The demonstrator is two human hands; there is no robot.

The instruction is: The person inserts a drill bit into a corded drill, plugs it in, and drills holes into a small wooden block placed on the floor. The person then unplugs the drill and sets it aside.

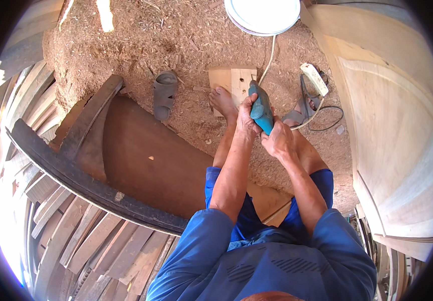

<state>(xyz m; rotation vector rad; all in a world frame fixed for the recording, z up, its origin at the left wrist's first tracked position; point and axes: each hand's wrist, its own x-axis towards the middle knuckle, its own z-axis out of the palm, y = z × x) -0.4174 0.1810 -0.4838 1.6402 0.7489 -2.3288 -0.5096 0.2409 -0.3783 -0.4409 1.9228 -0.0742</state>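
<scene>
Both your hands, left hand (248,116) and right hand (278,140), clamp the teal power drill (261,108) over the foot-pinned wooden board (232,80); drilling appears unfinished.

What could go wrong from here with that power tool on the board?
The bare foot pins the small wooden board right beside the teal power tool, so a slip could hit toes. The white cord trails loose across the sawdust near the feet and could snag. Both hands, left hand and right hand, crowd the tool.
</scene>
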